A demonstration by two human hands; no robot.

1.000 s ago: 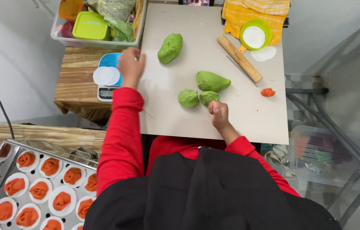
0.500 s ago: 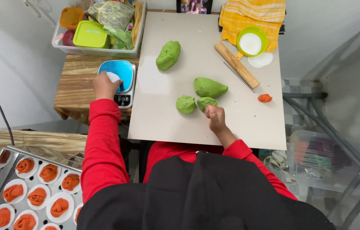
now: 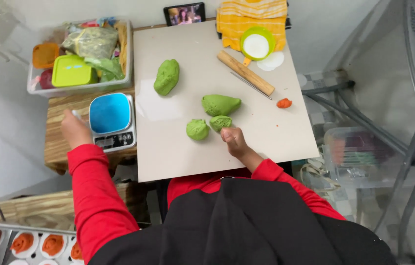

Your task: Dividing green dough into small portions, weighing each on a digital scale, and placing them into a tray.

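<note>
Head view: right hand (image 3: 234, 140) touching dough lump (image 3: 220, 122), long axis left-right.

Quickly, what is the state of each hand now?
Left hand: closed on a small white object, beside the kitchen scale.
Right hand: touching a green dough piece; grip unclear.

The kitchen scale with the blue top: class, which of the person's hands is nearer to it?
Left. The left hand is just beside the kitchen scale, at its left edge. The right hand rests on the board, touching a small green dough ball.
</note>
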